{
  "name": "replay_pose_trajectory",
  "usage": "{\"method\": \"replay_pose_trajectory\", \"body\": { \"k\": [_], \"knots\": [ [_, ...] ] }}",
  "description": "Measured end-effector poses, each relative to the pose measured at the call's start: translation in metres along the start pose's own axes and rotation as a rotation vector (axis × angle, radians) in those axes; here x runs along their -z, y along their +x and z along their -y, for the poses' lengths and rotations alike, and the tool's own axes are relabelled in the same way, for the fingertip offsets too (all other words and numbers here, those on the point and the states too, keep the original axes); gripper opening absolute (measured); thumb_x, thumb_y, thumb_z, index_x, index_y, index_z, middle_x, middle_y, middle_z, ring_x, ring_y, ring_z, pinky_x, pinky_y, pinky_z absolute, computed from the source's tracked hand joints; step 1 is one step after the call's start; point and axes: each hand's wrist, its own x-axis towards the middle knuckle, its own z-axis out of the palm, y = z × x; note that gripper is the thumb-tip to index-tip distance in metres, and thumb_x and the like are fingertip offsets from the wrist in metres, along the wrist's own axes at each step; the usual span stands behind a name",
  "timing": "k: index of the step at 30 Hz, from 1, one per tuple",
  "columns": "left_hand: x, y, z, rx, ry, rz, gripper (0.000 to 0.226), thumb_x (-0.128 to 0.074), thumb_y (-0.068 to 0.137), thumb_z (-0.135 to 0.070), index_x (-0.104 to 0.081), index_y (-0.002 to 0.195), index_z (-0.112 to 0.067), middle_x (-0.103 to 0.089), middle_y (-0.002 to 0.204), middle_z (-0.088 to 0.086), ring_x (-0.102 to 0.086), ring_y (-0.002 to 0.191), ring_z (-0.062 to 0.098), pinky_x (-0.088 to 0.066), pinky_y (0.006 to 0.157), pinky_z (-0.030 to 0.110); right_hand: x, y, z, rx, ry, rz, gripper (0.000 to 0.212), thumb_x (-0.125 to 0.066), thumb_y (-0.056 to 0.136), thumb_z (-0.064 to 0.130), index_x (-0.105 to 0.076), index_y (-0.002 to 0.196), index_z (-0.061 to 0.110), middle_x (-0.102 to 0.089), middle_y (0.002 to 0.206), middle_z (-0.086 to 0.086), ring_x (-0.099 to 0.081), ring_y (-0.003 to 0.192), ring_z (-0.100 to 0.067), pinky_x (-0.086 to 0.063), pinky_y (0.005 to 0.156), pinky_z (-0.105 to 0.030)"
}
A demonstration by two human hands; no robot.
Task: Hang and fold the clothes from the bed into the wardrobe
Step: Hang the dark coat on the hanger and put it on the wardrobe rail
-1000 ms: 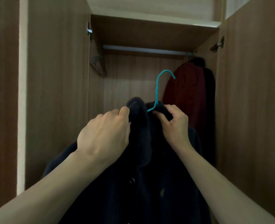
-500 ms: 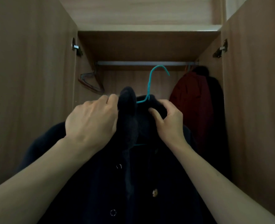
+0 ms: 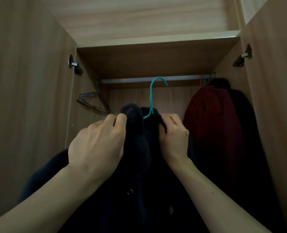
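Far left: open wardrobe door (image 3: 26,98), inner face toward cam, hinge (image 3: 75,65) near its top edge. Just inside, at the left end of the rail (image 3: 156,79), a bunch of empty wire hangers (image 3: 92,105) hangs tilted against the side wall.

Left hand (image 3: 99,143) is closed on the collar of the dark coat (image 3: 139,165), thumb + fingers pinching fabric at the neck, back of hand toward cam. Forearm comes in from bottom left.

Centre: coat sits on a teal hanger (image 3: 151,98). Hook sticks up out of the collar, tip overlapping the rail in view; can't tell if the hook is actually over the rail or just in front of it. Coat body drops down below frame, front facing cam, a metal snap button (image 3: 130,191) visible on the placket, small yellowish tag (image 3: 171,209) lower right of it. Coat is at the wardrobe opening, between the two doors, under the top shelf (image 3: 156,41).

Right hand (image 3: 174,137) is closed on the other side of the collar, fingers curled over fabric just right of the hanger neck. Forearm comes in from bottom right.

Right of that: dark red garment (image 3: 211,115) already on the rail, a black one (image 3: 243,115) behind/beside it against the right wall. Far right: second open door (image 3: 277,115) w/ hinge (image 3: 242,56).
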Motion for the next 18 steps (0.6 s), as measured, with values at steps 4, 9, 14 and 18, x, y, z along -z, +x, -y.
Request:
{"method": "replay_pose_trajectory", "body": {
  "k": [4, 9, 14, 18],
  "knots": [
    [-0.027, 0.019, 0.012, -0.016, 0.034, -0.013, 0.026, -0.073, 0.081, -0.016, -0.049, 0.088, -0.018, -0.051, 0.07, 0.0, -0.053, 0.055, 0.024, -0.025, 0.042, 0.03, -0.034, 0.011, -0.012, 0.013, -0.004, -0.018, 0.014, -0.065, 0.088, 0.007, -0.07, 0.1, 0.009, -0.061, 0.088, -0.005, -0.06, 0.066, -0.021, -0.054, 0.057, -0.04],
    [-0.063, 0.052, 0.034, -0.098, 0.114, -0.083, 0.029, -0.078, 0.073, -0.009, -0.054, 0.091, -0.012, -0.051, 0.072, 0.006, -0.052, 0.055, 0.027, -0.019, 0.045, 0.03, -0.074, 0.039, -0.025, 0.023, 0.013, -0.014, 0.013, -0.065, 0.087, 0.005, -0.065, 0.098, 0.013, -0.062, 0.091, -0.002, -0.058, 0.075, -0.016, -0.049, 0.064, -0.031],
    [-0.092, 0.08, 0.049, -0.199, 0.156, -0.171, 0.04, -0.068, 0.075, -0.001, -0.057, 0.114, -0.001, -0.057, 0.086, 0.015, -0.055, 0.065, 0.034, -0.031, 0.047, 0.036, -0.104, 0.066, -0.035, 0.04, 0.011, -0.049, 0.013, -0.062, 0.086, 0.004, -0.063, 0.096, 0.012, -0.059, 0.091, -0.003, -0.053, 0.074, -0.014, -0.047, 0.064, -0.034],
    [-0.115, 0.098, 0.058, -0.256, 0.227, -0.191, 0.057, -0.064, 0.073, -0.004, -0.055, 0.129, 0.002, -0.062, 0.099, 0.019, -0.057, 0.069, 0.038, -0.038, 0.047, 0.038, -0.124, 0.08, -0.048, 0.086, 0.007, -0.051, 0.012, -0.061, 0.085, 0.005, -0.062, 0.094, 0.012, -0.061, 0.09, -0.003, -0.059, 0.075, -0.022, -0.049, 0.065, -0.037]
  ]
}}
